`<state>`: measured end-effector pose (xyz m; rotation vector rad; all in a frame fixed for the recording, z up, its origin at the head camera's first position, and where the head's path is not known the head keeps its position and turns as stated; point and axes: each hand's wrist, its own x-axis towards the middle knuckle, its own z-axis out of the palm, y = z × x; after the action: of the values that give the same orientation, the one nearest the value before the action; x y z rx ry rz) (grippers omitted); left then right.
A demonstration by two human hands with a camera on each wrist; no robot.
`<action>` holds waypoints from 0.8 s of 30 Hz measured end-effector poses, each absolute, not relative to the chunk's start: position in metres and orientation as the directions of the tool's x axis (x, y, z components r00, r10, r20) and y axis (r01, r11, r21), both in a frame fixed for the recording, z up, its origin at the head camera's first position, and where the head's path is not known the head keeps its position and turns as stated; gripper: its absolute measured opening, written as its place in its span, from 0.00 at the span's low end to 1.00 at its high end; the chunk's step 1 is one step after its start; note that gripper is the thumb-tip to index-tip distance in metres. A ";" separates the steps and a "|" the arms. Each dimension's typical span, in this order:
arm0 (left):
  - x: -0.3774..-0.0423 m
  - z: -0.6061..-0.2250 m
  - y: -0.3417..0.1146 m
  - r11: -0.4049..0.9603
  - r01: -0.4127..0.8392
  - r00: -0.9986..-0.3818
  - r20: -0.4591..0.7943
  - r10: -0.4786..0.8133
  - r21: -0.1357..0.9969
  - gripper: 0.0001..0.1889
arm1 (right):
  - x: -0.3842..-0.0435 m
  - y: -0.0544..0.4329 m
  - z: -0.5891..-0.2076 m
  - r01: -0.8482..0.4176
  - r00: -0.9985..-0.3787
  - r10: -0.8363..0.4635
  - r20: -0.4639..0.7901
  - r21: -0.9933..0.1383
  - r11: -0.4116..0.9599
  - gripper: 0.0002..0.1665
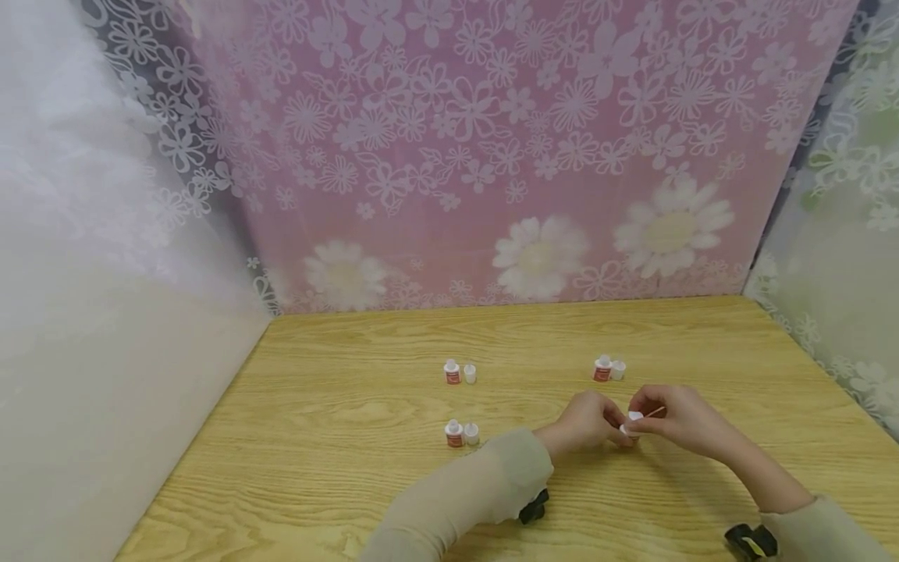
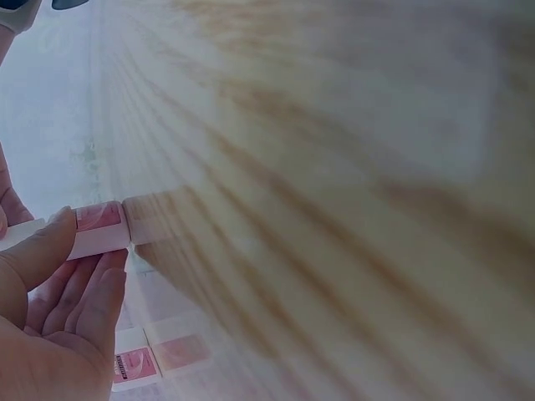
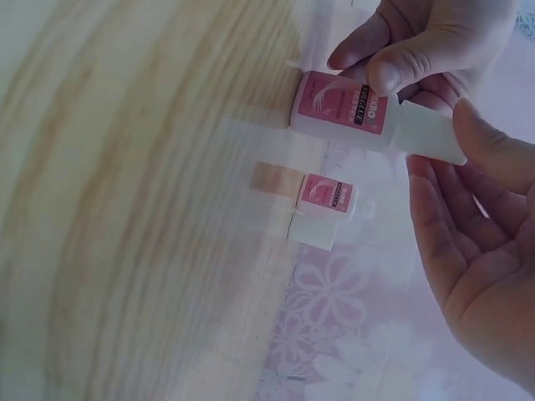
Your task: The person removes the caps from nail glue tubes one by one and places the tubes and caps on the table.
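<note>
My left hand [image 1: 584, 421] grips a small glue bottle [image 3: 338, 107] by its sides, on the right part of the table. The bottle is white with a red-pink label and stands upright, its base close on the wood. My right hand [image 1: 687, 417] pinches the bottle's white tapered cap [image 3: 430, 132] between thumb and fingers. That cap sits over the neck, right at the bottle's shoulder. Behind both hands, in the head view, stands a similar open bottle [image 1: 602, 370] with its white cap [image 1: 618, 370] beside it.
Left of my hands, another open bottle [image 1: 455, 435] stands with its cap [image 1: 471, 435] close by. Farther back is one more bottle [image 1: 453, 374] and its cap [image 1: 470, 375]. A flowered pink sheet [image 1: 435, 156] rises behind the wood-grain table [image 1: 337, 437], with pale sheets on both sides.
</note>
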<state>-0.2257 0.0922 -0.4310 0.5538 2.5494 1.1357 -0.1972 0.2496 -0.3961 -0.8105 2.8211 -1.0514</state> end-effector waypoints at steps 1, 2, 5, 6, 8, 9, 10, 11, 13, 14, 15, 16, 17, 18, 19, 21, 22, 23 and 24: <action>-0.226 -0.431 0.092 0.613 0.226 -0.881 -0.109 0.460 0.757 0.06 | -0.197 0.250 -0.396 -0.468 -0.858 -0.489 0.154 -0.625 0.625 0.08; -0.226 -0.430 0.092 0.614 0.228 -0.880 -0.110 0.462 0.756 0.06 | -0.197 0.250 -0.395 -0.475 -0.852 -0.500 0.157 -0.632 0.612 0.08; -0.226 -0.430 0.092 0.620 0.231 -0.879 -0.112 0.464 0.750 0.06 | -0.198 0.251 -0.393 -0.500 -0.831 -0.533 0.161 -0.635 0.589 0.09; -0.226 -0.430 0.092 0.624 0.233 -0.880 -0.112 0.462 0.746 0.06 | -0.198 0.252 -0.393 -0.504 -0.827 -0.540 0.160 -0.637 0.583 0.09; -0.225 -0.429 0.092 0.631 0.235 -0.881 -0.112 0.460 0.739 0.06 | -0.198 0.252 -0.392 -0.507 -0.821 -0.551 0.152 -0.639 0.578 0.09; -0.225 -0.429 0.092 0.633 0.233 -0.882 -0.114 0.458 0.739 0.06 | -0.198 0.252 -0.393 -0.509 -0.818 -0.555 0.150 -0.639 0.577 0.09; -0.225 -0.429 0.092 0.636 0.232 -0.883 -0.115 0.455 0.737 0.06 | -0.198 0.252 -0.393 -0.511 -0.816 -0.558 0.151 -0.639 0.575 0.10; -0.225 -0.428 0.092 0.636 0.228 -0.883 -0.118 0.453 0.737 0.06 | -0.198 0.252 -0.393 -0.516 -0.814 -0.560 0.157 -0.639 0.570 0.10; -0.224 -0.428 0.092 0.634 0.220 -0.884 -0.124 0.451 0.742 0.06 | -0.197 0.252 -0.394 -0.516 -0.819 -0.548 0.167 -0.631 0.579 0.10; -0.224 -0.428 0.092 0.633 0.218 -0.884 -0.125 0.451 0.743 0.06 | -0.197 0.251 -0.394 -0.514 -0.825 -0.538 0.171 -0.624 0.589 0.11; -0.224 -0.427 0.092 0.634 0.217 -0.884 -0.126 0.450 0.742 0.06 | -0.197 0.251 -0.394 -0.512 -0.831 -0.527 0.178 -0.613 0.601 0.11; -0.224 -0.427 0.092 0.635 0.220 -0.884 -0.125 0.451 0.740 0.06 | -0.196 0.251 -0.395 -0.505 -0.840 -0.511 0.181 -0.605 0.616 0.13; -0.224 -0.427 0.092 0.637 0.223 -0.884 -0.123 0.451 0.738 0.06 | -0.196 0.251 -0.395 -0.494 -0.850 -0.494 0.181 -0.598 0.631 0.14; -0.224 -0.426 0.092 0.637 0.227 -0.883 -0.120 0.453 0.737 0.05 | -0.196 0.250 -0.395 -0.480 -0.861 -0.476 0.177 -0.591 0.649 0.14; -0.224 -0.426 0.092 0.639 0.233 -0.883 -0.116 0.455 0.733 0.05 | -0.196 0.250 -0.395 -0.468 -0.870 -0.463 0.173 -0.590 0.658 0.15; -0.224 -0.426 0.092 0.642 0.240 -0.882 -0.112 0.457 0.728 0.05 | -0.196 0.250 -0.395 -0.453 -0.880 -0.444 0.171 -0.587 0.671 0.16; -0.224 -0.426 0.092 0.643 0.243 -0.882 -0.111 0.458 0.727 0.05 | -0.196 0.250 -0.395 -0.451 -0.882 -0.438 0.175 -0.586 0.674 0.16; -0.224 -0.426 0.092 0.642 0.242 -0.882 -0.111 0.458 0.727 0.05 | -0.196 0.250 -0.395 -0.452 -0.882 -0.437 0.177 -0.582 0.676 0.15; -0.223 -0.426 0.092 0.641 0.241 -0.882 -0.112 0.459 0.729 0.05 | -0.196 0.251 -0.396 -0.455 -0.881 -0.438 0.181 -0.580 0.676 0.15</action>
<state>-0.2234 0.0917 -0.4257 0.5631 2.5760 1.0832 -0.1957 0.2505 -0.3960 -0.7729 2.9000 -1.0152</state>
